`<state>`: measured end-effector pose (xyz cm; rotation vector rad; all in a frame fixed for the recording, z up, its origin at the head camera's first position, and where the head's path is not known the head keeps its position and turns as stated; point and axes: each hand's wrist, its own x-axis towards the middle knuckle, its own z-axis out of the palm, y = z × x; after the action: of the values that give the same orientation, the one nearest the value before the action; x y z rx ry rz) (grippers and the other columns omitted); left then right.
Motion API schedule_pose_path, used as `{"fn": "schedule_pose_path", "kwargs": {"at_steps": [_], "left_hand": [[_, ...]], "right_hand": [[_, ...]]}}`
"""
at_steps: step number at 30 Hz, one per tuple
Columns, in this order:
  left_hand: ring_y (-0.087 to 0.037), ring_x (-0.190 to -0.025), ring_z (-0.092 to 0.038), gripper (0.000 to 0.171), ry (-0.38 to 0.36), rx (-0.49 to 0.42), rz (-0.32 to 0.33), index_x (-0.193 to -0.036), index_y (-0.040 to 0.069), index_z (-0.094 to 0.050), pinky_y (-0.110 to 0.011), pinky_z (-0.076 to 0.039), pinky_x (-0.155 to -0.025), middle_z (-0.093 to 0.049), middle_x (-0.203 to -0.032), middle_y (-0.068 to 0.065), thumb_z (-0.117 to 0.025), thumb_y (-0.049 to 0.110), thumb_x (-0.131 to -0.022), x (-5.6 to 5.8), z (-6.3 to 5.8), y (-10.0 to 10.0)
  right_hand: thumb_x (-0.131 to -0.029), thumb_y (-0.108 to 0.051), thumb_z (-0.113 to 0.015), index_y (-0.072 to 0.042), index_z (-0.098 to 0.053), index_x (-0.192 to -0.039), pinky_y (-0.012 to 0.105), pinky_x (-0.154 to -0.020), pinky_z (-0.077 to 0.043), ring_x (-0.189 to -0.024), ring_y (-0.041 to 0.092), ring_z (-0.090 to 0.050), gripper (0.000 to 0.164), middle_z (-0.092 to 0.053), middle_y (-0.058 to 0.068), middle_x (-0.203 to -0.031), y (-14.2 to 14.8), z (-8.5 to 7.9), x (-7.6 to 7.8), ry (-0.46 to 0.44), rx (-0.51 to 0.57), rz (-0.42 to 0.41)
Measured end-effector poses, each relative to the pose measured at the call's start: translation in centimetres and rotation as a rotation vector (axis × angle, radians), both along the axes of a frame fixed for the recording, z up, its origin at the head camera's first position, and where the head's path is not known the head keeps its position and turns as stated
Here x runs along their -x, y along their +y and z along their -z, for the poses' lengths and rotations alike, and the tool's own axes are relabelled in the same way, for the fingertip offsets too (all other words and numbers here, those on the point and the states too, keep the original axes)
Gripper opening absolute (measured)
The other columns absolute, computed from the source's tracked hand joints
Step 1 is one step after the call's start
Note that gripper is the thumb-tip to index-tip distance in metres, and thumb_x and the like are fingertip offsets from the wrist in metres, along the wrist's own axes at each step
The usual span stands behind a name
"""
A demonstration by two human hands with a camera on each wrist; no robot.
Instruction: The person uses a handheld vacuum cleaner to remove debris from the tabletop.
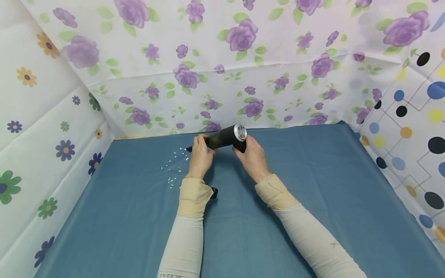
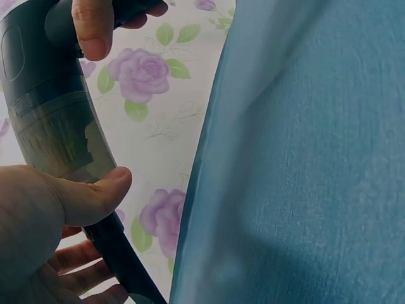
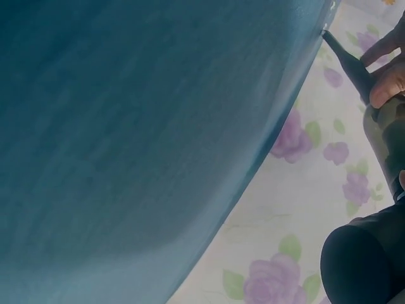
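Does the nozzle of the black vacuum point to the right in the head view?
No, the nozzle of the black vacuum points left, toward white bits on the blue cloth.

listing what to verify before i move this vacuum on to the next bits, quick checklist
1. Right hand gripping the black cylindrical handheld vacuum: ok
2. Left hand holding its front end: ok
3. Slim black tapered nozzle near the small white scattered bits: ok
4. Nozzle tip pressed to the blue cloth: cannot tell
5. Vacuum switched on: cannot tell
6. White bits all picked up: not ok, many remain
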<state>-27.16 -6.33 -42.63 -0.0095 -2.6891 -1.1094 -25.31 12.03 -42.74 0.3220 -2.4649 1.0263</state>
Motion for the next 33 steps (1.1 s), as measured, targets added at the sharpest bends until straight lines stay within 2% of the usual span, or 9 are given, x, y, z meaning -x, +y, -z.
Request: {"fn": "schedule_pose_path", "kwargs": {"at_steps": [18,27,33], "left_hand": [[-0.033,-0.121,-0.050,0.052,-0.009,0.001,0.017,-0.133,0.007,-0.043,-0.048,-0.043,-0.098,-0.044,-0.128,-0.016,-0.072,0.017,-0.091,0.5,-0.6,-0.8],[-0.035,-0.120,-0.050,0.051,-0.011,-0.013,0.029,-0.133,0.006,-0.042,-0.049,-0.043,-0.099,-0.043,-0.129,-0.017,-0.071,0.015,-0.092,0.7,-0.5,-0.8],[-0.034,-0.121,-0.049,0.053,-0.017,-0.002,0.016,-0.133,0.006,-0.042,-0.048,-0.042,-0.100,-0.043,-0.130,-0.016,-0.072,0.017,-0.091,1.1,-0.7,-1.2]], "right_hand": [[-0.090,-0.025,-0.074,-0.001,-0.056,-0.123,0.044,-0.081,-0.053,-0.096,0.031,-0.063,0.045,-0.061,0.015,-0.109,-0.6,-0.6,0.9,-0.050,-0.002,0.008],[-0.090,-0.026,-0.073,-0.001,-0.056,-0.123,0.044,-0.079,-0.053,-0.095,0.031,-0.063,0.045,-0.062,0.015,-0.108,-0.8,-0.7,1.2,-0.063,-0.016,0.012],[-0.090,-0.026,-0.073,-0.001,-0.057,-0.122,0.044,-0.078,-0.053,-0.094,0.031,-0.063,0.044,-0.062,0.015,-0.108,-1.1,-1.2,1.4,-0.079,-0.015,0.012]]}}
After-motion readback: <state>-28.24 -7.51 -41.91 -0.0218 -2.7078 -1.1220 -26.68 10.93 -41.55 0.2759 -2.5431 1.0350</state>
